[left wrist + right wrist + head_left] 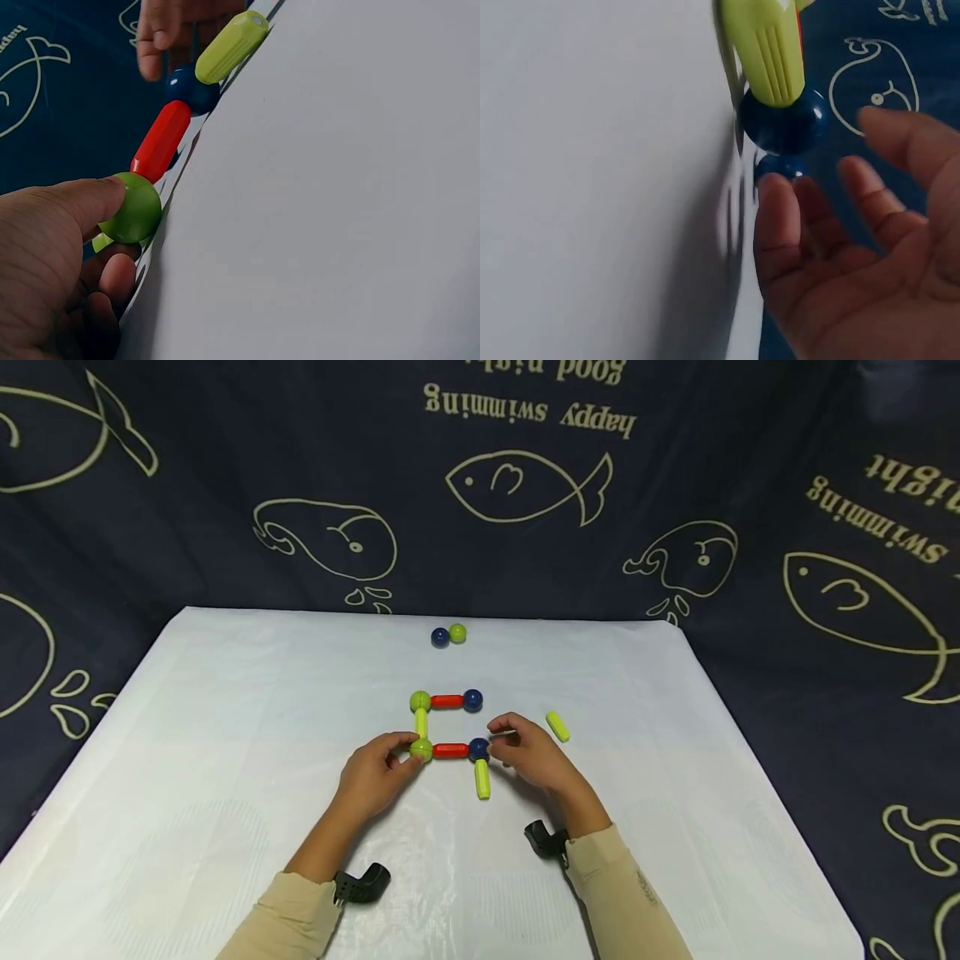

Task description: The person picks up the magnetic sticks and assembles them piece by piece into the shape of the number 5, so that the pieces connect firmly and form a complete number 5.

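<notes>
Magnetic balls and rods lie joined in a three-sided figure on the white-covered table. Between thumb and fingers, my left hand (378, 777) pinches the near green ball (135, 210). From that ball a red rod (451, 750) runs right to a blue ball (478, 748), and a yellow-green rod (482, 779) points from the blue ball toward me. Another yellow-green rod (422, 721) leads away to the far green ball (420, 700), then a red rod (447, 701) and a blue ball (472, 700). Beside the near blue ball, my right hand (536, 758) holds nothing, its fingers spread and loosely bent.
A loose yellow-green rod (557, 727) lies right of the figure, beyond my right hand. Toward the table's far edge, a blue ball (440, 637) and a green ball (457, 632) sit side by side. A dark printed cloth (510, 560) hangs behind the table (225, 710).
</notes>
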A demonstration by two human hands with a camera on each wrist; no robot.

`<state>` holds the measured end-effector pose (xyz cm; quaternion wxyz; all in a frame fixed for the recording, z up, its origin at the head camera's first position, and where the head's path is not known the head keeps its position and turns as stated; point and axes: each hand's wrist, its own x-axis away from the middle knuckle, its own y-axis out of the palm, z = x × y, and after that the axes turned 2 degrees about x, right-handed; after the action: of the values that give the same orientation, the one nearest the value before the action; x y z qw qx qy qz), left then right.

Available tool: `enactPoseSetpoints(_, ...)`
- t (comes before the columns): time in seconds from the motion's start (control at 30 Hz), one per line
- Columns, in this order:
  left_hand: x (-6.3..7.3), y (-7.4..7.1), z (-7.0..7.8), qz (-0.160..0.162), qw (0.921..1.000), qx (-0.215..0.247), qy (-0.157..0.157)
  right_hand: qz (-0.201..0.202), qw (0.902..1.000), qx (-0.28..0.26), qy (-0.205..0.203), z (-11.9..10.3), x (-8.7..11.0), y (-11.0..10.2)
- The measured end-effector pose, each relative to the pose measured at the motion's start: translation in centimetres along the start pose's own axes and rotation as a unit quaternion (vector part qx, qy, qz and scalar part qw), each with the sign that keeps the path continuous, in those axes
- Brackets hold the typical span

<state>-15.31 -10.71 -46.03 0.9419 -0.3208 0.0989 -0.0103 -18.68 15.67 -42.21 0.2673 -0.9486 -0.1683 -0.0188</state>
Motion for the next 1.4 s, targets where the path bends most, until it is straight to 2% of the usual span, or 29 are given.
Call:
enactPoseSetpoints(0.2, 0.1, 0.0, -0.1, 0.005, 1.0, 0.005, 0.003, -0.066, 0.9974, 0.002, -0.03, 0.3, -1.2, -0.2)
enactPoseSetpoints(0.33, 0.1, 0.0, 0.0, 0.005, 0.9999, 0.009, 0.0, -0.076, 0.9964, 0.004, -0.036, 0.8, -1.4, -0.3)
enactPoseSetpoints(0.57, 0.2, 0.0, 0.1, 0.005, 0.9999, 0.01, -0.002, -0.074, 0.9961, 0.008, -0.046, 1.0, -1.4, -0.4)
enactPoseSetpoints(0.97, 0.0, 0.0, 0.0, 0.013, 0.9998, 0.002, 0.015, -0.053, 0.9984, -0.006, -0.02, 0.9, -1.3, 0.0)
enactPoseSetpoints(1.4, 0.0, 0.0, -0.2, 0.022, 0.9994, 0.001, 0.026, -0.025, 0.9995, 0.015, -0.016, 1.0, -1.4, 0.4)
